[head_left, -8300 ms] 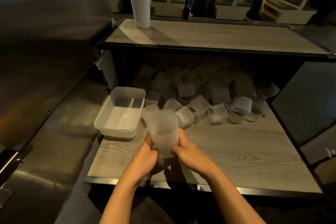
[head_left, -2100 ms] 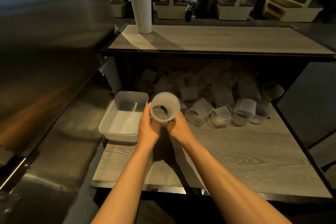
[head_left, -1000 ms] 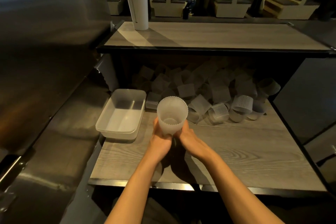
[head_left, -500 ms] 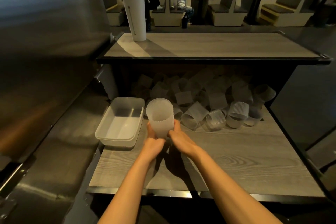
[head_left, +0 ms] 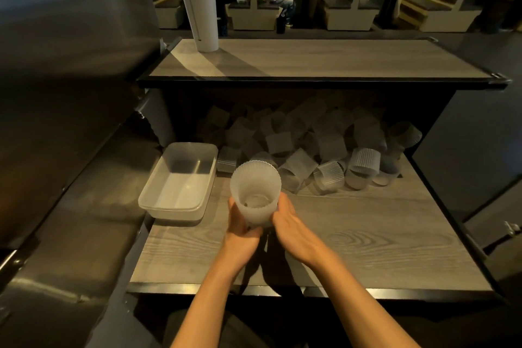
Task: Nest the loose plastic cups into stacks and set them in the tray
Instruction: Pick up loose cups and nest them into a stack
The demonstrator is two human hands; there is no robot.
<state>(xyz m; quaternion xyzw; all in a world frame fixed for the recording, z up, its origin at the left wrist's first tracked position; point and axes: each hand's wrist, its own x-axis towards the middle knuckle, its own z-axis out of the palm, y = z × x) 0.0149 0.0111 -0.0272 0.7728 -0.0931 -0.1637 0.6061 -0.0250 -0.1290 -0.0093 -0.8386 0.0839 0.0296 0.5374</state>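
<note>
Cup stack, frosted ribbed plastic

Cup stack is standing near upright above the worktop, long axis vertical, mouth tilting toward the camera. Left hand and right hand are gripping its base. Tray is sitting just left. No readable markings.

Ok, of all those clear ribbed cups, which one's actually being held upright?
The cup stack gripped by the left hand and right hand, mouth up beside the tray. The loose cups lie tumbled behind it.

Dim warm light, glare streaks on steel wall, wide-angle edge warp, bg soft.
</note>
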